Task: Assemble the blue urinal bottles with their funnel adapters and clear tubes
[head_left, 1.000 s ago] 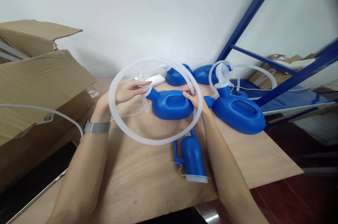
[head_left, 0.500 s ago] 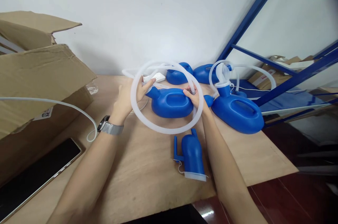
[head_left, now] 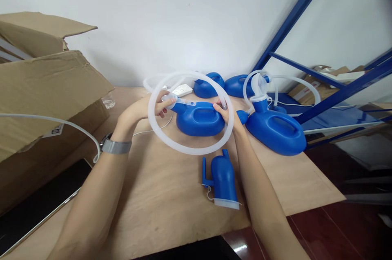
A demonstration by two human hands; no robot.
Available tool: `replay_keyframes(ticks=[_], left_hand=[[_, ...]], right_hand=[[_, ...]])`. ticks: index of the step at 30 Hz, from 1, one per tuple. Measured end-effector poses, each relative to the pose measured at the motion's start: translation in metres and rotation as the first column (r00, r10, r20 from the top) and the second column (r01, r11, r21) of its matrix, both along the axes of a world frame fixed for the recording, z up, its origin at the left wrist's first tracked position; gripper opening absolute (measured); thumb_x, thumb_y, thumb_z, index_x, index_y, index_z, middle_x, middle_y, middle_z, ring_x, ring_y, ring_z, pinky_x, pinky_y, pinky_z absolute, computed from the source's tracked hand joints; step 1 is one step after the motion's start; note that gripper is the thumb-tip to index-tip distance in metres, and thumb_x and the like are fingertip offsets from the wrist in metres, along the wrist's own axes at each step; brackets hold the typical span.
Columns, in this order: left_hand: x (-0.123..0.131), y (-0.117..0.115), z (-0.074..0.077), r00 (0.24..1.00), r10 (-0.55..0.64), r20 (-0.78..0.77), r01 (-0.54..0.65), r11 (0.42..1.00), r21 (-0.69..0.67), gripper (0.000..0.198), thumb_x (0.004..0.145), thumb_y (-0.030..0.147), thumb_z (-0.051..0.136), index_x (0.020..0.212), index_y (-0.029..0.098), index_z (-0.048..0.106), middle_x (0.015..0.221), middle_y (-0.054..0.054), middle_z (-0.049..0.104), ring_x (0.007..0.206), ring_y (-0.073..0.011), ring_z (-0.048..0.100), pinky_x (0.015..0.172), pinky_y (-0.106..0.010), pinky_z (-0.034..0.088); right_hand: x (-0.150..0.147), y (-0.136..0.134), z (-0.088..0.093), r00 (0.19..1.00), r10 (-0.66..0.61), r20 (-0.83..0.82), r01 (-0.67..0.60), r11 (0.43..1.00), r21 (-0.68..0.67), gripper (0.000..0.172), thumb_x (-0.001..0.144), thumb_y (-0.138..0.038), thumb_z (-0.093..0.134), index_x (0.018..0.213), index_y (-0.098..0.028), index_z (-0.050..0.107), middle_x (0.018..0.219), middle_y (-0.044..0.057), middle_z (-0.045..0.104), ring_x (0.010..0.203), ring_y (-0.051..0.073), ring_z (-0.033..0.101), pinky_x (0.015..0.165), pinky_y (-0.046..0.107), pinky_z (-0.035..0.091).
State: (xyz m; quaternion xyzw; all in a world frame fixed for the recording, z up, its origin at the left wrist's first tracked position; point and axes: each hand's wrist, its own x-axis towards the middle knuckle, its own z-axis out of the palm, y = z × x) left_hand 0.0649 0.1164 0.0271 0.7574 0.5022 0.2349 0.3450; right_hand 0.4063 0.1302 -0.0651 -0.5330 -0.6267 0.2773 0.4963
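A blue plastic urinal bottle (head_left: 200,127) with a looped handle lies on its side on the table, its neck to the left. My left hand (head_left: 153,104) pinches a translucent cap (head_left: 168,98) at the neck, its clear strap lying along the bottle's top. At the bottle's base end, my right hand (head_left: 225,113) is closed with the thumb against it; a coiled translucent hose (head_left: 191,150) loops in front and passes by this hand. Some of my right fingers are hidden. Nearer me, a blue spouted funnel piece (head_left: 223,176) with a white rim lies on the wood.
Another blue bottle (head_left: 275,133) with a hose stands right; more bottles (head_left: 210,84) sit along the wall beside a white power strip (head_left: 183,90). An open cardboard box (head_left: 45,88) and a phone (head_left: 45,202) are left. A blue metal rack (head_left: 294,14) rises at the right.
My left hand and wrist have shifted left and turned, so the translucent cap and its strap now show at the neck. The hose loop moved slightly left; my right hand stays on the bottle.
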Motion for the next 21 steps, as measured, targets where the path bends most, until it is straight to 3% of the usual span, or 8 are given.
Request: replay_keyframes(ticks=[5, 10, 18, 21], left_hand=[[0.011, -0.001, 0.0, 0.994, 0.11, 0.004, -0.109, 0.994, -0.014, 0.046, 0.094, 0.066, 0.058, 0.104, 0.021, 0.063, 0.066, -0.004, 0.071, 0.062, -0.0236, 0.073, 0.058, -0.03, 0.057], [0.021, 0.002, -0.001, 0.978, 0.21, 0.006, -0.209, 0.977, -0.027, 0.04, 0.097, 0.057, 0.051, 0.087, 0.02, 0.063, 0.056, -0.003, 0.066, 0.052, -0.0213, 0.068, 0.052, -0.03, 0.053], [0.027, 0.003, -0.007, 0.967, 0.255, 0.02, -0.256, 0.965, 0.062, 0.042, 0.097, 0.057, 0.051, 0.078, 0.021, 0.06, 0.05, -0.001, 0.06, 0.044, -0.0187, 0.06, 0.05, -0.03, 0.045], [0.032, -0.001, -0.009, 0.96, 0.274, -0.049, -0.26, 0.945, 0.196, 0.047, 0.102, 0.056, 0.045, 0.073, 0.021, 0.057, 0.051, -0.002, 0.058, 0.049, -0.0188, 0.059, 0.055, -0.031, 0.042]], right_hand=[[0.003, 0.004, -0.004, 0.999, 0.031, -0.017, -0.03, 0.998, 0.057, 0.044, 0.081, -0.066, 0.08, 0.094, -0.026, 0.066, 0.095, 0.002, 0.07, 0.096, 0.025, 0.068, 0.094, 0.04, 0.055], [0.003, 0.003, -0.003, 0.997, 0.058, -0.046, -0.056, 0.998, 0.04, 0.044, 0.079, -0.063, 0.083, 0.091, -0.026, 0.062, 0.091, 0.001, 0.066, 0.089, 0.022, 0.065, 0.088, 0.039, 0.056], [0.005, 0.01, -0.003, 0.995, 0.085, -0.044, -0.085, 0.996, 0.008, 0.05, 0.07, -0.063, 0.087, 0.086, -0.027, 0.058, 0.082, -0.002, 0.061, 0.077, 0.018, 0.058, 0.078, 0.035, 0.053], [0.007, 0.015, -0.006, 0.995, 0.096, -0.041, -0.095, 0.995, 0.028, 0.049, 0.07, -0.063, 0.088, 0.084, -0.027, 0.058, 0.077, -0.003, 0.055, 0.072, 0.017, 0.053, 0.072, 0.033, 0.05]])
